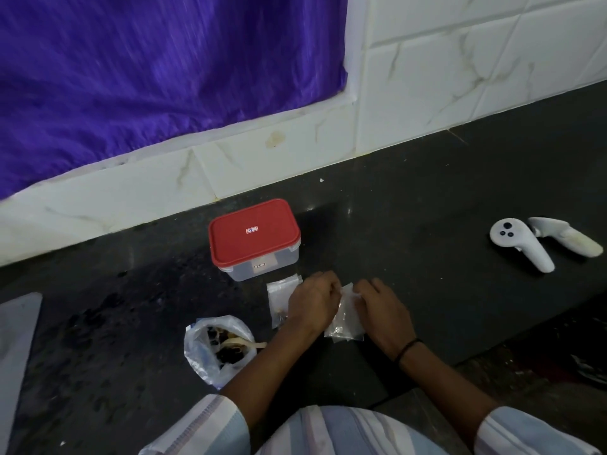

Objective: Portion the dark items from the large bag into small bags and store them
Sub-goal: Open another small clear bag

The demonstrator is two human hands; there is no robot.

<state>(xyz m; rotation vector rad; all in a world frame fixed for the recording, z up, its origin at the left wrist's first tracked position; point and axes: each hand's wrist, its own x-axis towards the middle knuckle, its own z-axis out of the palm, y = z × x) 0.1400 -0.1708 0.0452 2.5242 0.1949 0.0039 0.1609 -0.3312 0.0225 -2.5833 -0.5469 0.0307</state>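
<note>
Now both hands meet over one small clear bag lying on the dark counter, and the placing makes sense: the left hand and the right hand each pinch the bag's top edge with curled fingers, apparently to part the mouth or press it closed; which one, the view does not settle. Knuckles up, wrists low, forearms angled in from the striped sleeves, a dark band on the right wrist. Something small sits in the bottom of that bag, too blurred to name. Just left of it another small bag lies flat with dark bits at its lower end, partly under the left hand. The large bag stands open near the left forearm, dark items showing inside, handy for scooping. Beyond, the red-lidded container waits shut, likely the storage spot. Two white controllers rest well off to the right.
</note>
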